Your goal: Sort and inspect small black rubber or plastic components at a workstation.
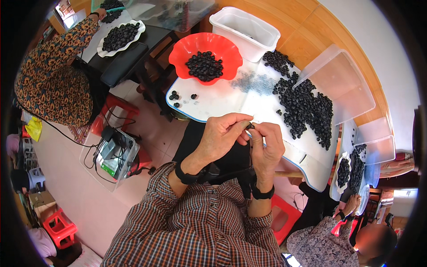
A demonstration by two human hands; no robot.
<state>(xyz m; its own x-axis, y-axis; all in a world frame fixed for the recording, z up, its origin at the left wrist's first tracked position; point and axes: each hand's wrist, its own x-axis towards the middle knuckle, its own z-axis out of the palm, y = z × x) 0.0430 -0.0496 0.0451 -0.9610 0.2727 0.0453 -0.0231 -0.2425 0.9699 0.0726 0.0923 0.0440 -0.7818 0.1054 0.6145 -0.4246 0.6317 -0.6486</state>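
Note:
Above the near edge of the white table (213, 103), my left hand (217, 139) pinches a small black rounded piece (250, 126) between thumb and forefinger. My right hand (267, 147) grips the same piece from the other side, so the fingertips of both hands meet around it and cover much of it. Beyond my hands stands a red scalloped bowl (178, 55) with many black pieces inside. A few loose black pieces (175, 96) lie at the table's left end. To the right spreads a large heap of black pieces (307, 111).
Small clear bits (253, 83) are scattered mid-table. A white plastic tub (260, 49) and a translucent bin (347, 84) stand along the wall. At left, a co-worker's patterned sleeve (73, 42) reaches past a white plate (141, 27). Another person (320, 240) sits at lower right.

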